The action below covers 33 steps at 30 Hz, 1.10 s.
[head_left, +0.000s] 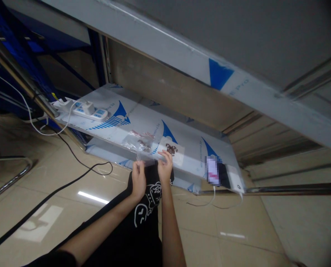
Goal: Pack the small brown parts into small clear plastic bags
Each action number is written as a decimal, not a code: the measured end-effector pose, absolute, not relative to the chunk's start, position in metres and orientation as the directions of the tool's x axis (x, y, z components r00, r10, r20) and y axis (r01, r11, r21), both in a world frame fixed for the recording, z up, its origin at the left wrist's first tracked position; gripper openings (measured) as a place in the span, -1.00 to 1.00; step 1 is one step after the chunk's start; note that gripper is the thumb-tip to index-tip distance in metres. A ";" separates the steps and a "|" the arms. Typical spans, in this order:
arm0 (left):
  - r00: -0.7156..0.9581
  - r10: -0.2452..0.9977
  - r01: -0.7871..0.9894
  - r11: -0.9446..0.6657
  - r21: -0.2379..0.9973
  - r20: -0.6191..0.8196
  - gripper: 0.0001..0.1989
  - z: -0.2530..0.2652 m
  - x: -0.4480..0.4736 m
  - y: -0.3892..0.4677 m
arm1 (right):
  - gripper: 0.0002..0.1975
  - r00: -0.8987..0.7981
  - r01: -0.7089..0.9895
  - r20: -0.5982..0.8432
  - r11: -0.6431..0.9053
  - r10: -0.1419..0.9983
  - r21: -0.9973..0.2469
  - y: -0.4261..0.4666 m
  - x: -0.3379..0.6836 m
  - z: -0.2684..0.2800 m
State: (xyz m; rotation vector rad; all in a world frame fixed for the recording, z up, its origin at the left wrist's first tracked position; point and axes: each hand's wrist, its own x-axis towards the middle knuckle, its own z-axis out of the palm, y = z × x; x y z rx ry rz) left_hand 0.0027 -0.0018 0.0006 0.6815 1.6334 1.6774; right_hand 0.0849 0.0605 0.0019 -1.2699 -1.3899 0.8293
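My left hand [139,181] is closed in a pinch on the near end of a clear plastic bag [136,141]. The crinkled bag lies over the shelf's front edge and has small dark pieces and a reddish strip in it. To its right, my right hand [165,167] has its fingers apart, the fingertips at the near left edge of a white sheet [179,157]. A small heap of dark brown pieces [171,149] rests on that sheet; their kind is too small to make out. Both hands are at the front edge of the metal shelf [143,115].
A white power strip [98,114] with plugged-in adapters sits at the shelf's left end. On the right lie a phone [212,171] and a white device [235,180] with cables hanging down. An upper shelf edge [168,44] runs overhead. A black cable [56,191] crosses the floor.
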 end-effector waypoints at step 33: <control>-0.730 0.681 0.071 -0.011 0.997 0.059 -0.66 -0.003 -0.002 0.000 | -0.78 -0.235 -0.050 0.049 0.039 0.971 -0.998 0.049 0.070 0.001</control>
